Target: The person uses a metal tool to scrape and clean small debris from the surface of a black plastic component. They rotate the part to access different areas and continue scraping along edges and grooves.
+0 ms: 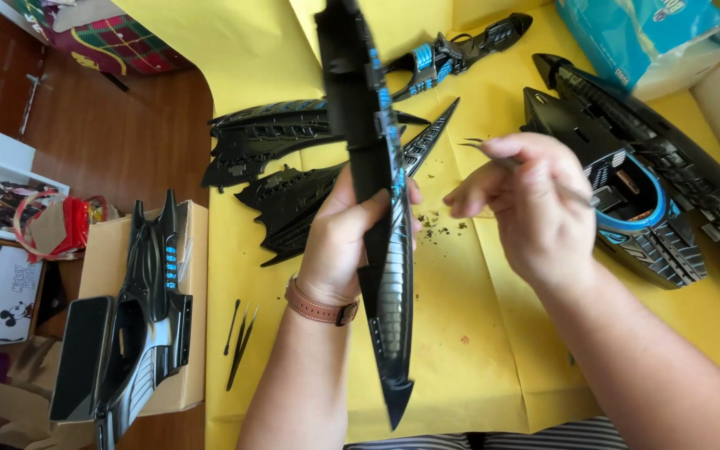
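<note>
My left hand point(345, 237) grips a long black model wing panel point(381, 275) with blue accents, held upright over the yellow paper point(477, 333); its pointed tip reaches down near the table's front edge. A brown leather watch strap circles that wrist. My right hand point(535, 204) pinches thin metal tweezers point(483, 147) just right of the panel, their tips pointing left toward it. Small dark crumbs point(439, 223) lie on the paper between both hands.
Other black model parts lie about: two wing pieces point(272, 142) behind the panel, a slim piece point(460, 46) at the back, a large hull point(643, 192) at the right. A cardboard box point(193, 300) at the left carries another body part point(147, 308). Black tweezers point(239, 337) lie by it. A blue tissue pack point(643, 37) sits behind.
</note>
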